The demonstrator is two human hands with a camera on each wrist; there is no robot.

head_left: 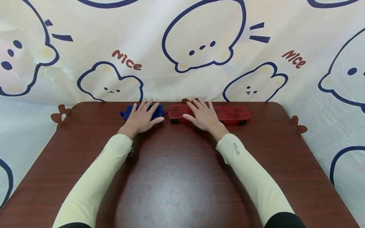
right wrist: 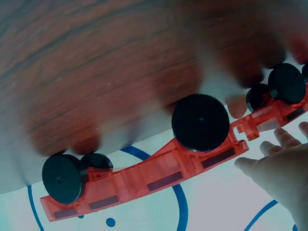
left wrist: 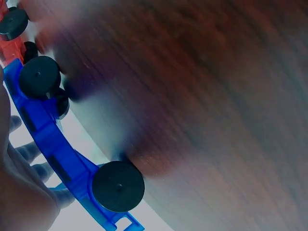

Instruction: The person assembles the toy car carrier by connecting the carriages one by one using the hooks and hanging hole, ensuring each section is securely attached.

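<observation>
My left hand (head_left: 139,119) lies with fingers spread over a blue translucent toy wagon (left wrist: 62,149) with black wheels. A hook shows at the wagon's outer end in the left wrist view. Over on the right, my right hand (head_left: 203,116) rests across a row of red translucent toy wagons, its fingers also spread. One red wagon (head_left: 177,111) is nearest the blue one; another red wagon (right wrist: 139,185) continues the row rightward. Their facing ends meet beside my right fingertips in the right wrist view. Whether the couplings are joined cannot be made out.
The wagons stand in a line along the far edge of a dark brown wooden table (head_left: 171,177). Behind and beside it hangs a pale cloth (head_left: 182,85) printed with cartoon shapes. Both forearms reach across the table.
</observation>
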